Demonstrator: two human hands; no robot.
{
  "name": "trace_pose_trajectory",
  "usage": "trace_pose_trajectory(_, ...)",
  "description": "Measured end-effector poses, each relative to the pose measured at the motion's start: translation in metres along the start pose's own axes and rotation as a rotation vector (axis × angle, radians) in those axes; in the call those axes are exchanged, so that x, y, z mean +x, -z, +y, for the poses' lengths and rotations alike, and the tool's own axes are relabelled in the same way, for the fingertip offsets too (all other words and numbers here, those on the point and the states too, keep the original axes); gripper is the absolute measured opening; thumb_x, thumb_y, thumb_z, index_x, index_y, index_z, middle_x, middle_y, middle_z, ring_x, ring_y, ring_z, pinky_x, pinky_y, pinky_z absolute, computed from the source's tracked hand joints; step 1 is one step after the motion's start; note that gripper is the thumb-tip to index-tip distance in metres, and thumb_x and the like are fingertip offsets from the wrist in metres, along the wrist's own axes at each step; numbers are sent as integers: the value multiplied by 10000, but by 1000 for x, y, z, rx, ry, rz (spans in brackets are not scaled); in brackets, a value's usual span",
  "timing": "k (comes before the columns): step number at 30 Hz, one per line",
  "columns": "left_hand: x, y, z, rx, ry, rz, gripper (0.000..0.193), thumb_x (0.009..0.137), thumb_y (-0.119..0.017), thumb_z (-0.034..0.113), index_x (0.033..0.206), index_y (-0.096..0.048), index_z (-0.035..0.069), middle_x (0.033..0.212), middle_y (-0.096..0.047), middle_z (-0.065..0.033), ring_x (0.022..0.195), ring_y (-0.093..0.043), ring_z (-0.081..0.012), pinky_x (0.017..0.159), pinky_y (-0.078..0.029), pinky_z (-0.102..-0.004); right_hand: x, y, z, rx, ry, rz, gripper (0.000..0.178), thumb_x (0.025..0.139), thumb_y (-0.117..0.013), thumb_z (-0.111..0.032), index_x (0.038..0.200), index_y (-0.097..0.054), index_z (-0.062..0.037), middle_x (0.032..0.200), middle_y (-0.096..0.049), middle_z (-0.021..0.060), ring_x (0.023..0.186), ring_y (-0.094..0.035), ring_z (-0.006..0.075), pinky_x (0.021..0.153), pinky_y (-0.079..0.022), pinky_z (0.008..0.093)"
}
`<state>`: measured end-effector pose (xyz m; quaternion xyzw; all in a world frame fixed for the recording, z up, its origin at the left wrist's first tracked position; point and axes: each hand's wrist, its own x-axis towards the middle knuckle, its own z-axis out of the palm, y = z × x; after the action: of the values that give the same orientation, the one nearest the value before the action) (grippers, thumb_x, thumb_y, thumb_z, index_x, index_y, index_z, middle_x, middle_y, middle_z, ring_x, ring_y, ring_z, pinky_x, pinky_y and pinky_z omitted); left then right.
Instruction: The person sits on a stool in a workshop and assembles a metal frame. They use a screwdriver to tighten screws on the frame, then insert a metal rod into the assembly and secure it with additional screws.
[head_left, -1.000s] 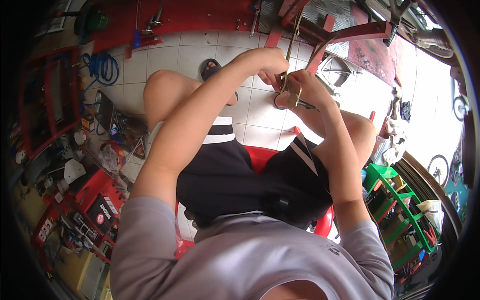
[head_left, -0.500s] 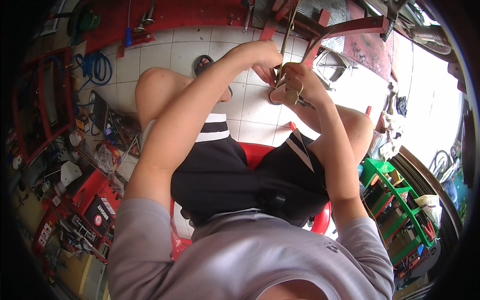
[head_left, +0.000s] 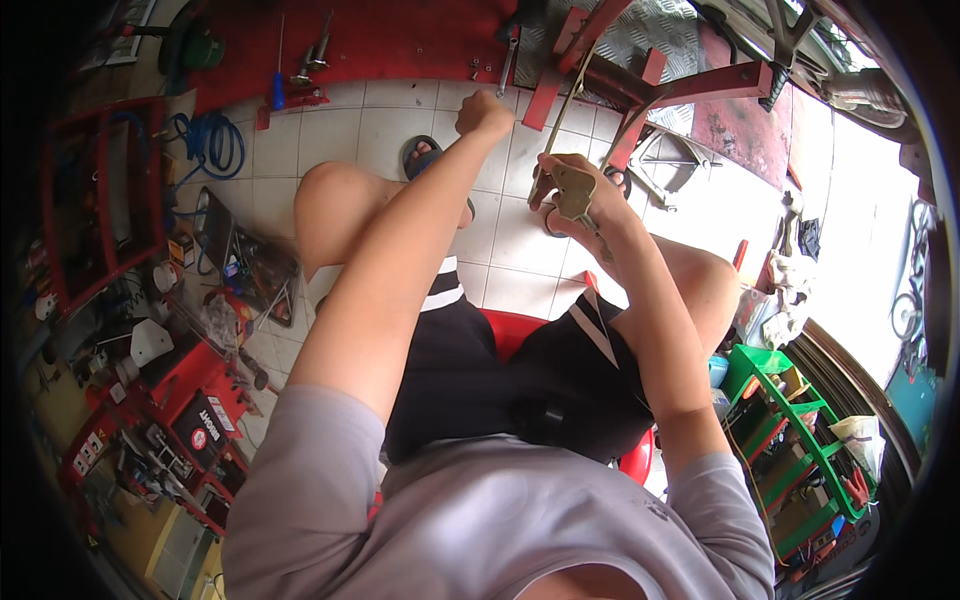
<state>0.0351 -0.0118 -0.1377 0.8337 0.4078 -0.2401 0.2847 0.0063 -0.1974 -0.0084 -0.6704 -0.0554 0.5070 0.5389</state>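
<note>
My right hand (head_left: pixel 598 192) is closed round a gold-coloured brake caliper (head_left: pixel 575 190), held above the tiles between my knees. A thin hose (head_left: pixel 572 100) runs up from the caliper toward a red metal frame (head_left: pixel 715 82). Farther left, my left hand (head_left: pixel 486 114) is stretched out with its fingers curled, by the front edge of a red platform (head_left: pixel 400 45). Just beyond it a metal wrench (head_left: pixel 508 66) lies at that edge. Whether anything sits inside the left hand's fingers is hidden.
A blue-handled screwdriver (head_left: pixel 278 90) and small metal parts lie on the platform. Coiled blue hose (head_left: pixel 215 145) is on the left, above a tray of tools (head_left: pixel 262 265). At right stand a green tool rack (head_left: pixel 800 420) and, on the floor, a metal bracket (head_left: pixel 665 165).
My left hand has let go near the hose and moved left, toward the wrench. My right hand has come slightly nearer me, and the caliper now shows more fully.
</note>
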Motion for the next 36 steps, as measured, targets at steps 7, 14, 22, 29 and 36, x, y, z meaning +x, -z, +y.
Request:
trace_pose_trajectory(7, 74, -19, -16, 26, -49, 495, 273, 789, -674, 277, 1008, -679, 114, 1032, -660, -123, 991, -640, -307, 819, -524, -421, 5, 4, 6, 110, -1, -64, 388, 976, -474, -313, 808, -566, 24, 683, -660, 102, 610, -653, 168, 554, -466, 276)
trace_pose_trajectory(14, 96, -21, -11, 79, -135, 449, 299, 764, -710, 286, 974, -677, 76, 1063, -639, -143, 1013, -630, -299, 812, -533, -388, 11, 11, 13, -81, 55, -21, 369, 933, -492, -303, 747, -562, 9, 712, -671, 87, 675, -654, 187, 663, -480, 297)
trace_pose_trajectory(22, 36, 72, 15, 173, -356, -77, 193, 762, -686, 167, 887, -708, 22, 698, -694, -94, 612, -679, -172, 624, -560, -310, -9, 2, -1, 139, 56, -27, 385, 993, -451, -342, 867, -580, -2, 752, -671, 103, 679, -617, 135, 616, -441, 247)
trace_pose_trajectory(29, -149, 84, -13, -349, -557, -313, 101, 745, -668, 8, 821, -704, -46, 725, -699, -143, 661, -707, -186, 664, -554, -286, -6, 38, 46, -21, 100, -81, 390, 768, -617, -29, 1155, -566, -20, 1029, -616, 59, 729, -492, 84, 645, -414, 226)
trace_pose_trajectory(36, -161, 65, -32, -521, -550, -318, 145, 748, -665, 12, 878, -700, -42, 745, -703, -141, 683, -705, -181, 652, -547, -278, 10, 36, 23, 157, -146, -88, 267, 945, -553, -283, 1000, -636, -34, 796, -657, 104, 597, -545, 84, 483, -381, 179)
